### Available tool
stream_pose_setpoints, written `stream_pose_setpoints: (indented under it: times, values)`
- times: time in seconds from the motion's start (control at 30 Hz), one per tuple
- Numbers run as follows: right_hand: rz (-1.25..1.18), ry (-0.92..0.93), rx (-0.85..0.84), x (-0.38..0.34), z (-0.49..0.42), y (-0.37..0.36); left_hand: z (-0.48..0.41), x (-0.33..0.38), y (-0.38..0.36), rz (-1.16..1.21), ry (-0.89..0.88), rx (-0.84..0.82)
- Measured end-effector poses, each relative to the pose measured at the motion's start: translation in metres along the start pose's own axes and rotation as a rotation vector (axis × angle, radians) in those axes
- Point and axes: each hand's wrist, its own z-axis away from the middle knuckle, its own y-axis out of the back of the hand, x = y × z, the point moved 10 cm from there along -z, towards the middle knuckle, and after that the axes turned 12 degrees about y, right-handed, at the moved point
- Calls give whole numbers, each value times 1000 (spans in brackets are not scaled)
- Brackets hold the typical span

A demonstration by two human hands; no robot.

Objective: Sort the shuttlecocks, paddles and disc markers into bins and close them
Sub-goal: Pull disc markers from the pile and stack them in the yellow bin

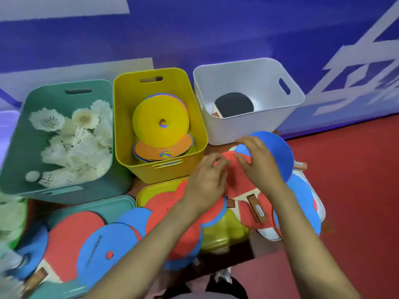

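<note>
A green bin (19,147) at the left holds several white shuttlecocks (75,145). The yellow bin (195,117) beside it holds yellow and orange disc markers (157,128). A white bin (248,78) at the right holds a black paddle (235,103). In front of the white bin lies a red paddle (238,184) on a pile. My left hand (205,182) curls its fingers on that paddle's near edge. My right hand (259,162) pinches a blue disc marker (280,154) between fingers and thumb, just above the red paddle.
Green lid (121,206), yellow lid (226,236) and white lid (267,234) lie flat in front, covered with red and blue discs (105,251). Another red paddle (71,242) lies at the lower left. Loose shuttlecocks (10,214) sit at the left edge. Red floor lies to the right.
</note>
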Motion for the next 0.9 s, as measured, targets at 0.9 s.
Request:
stream_pose_setpoints:
  times: [0.9]
  values:
    - [-109,-218,121,178,37,22,-17,-16,-196,-301,653,-393]
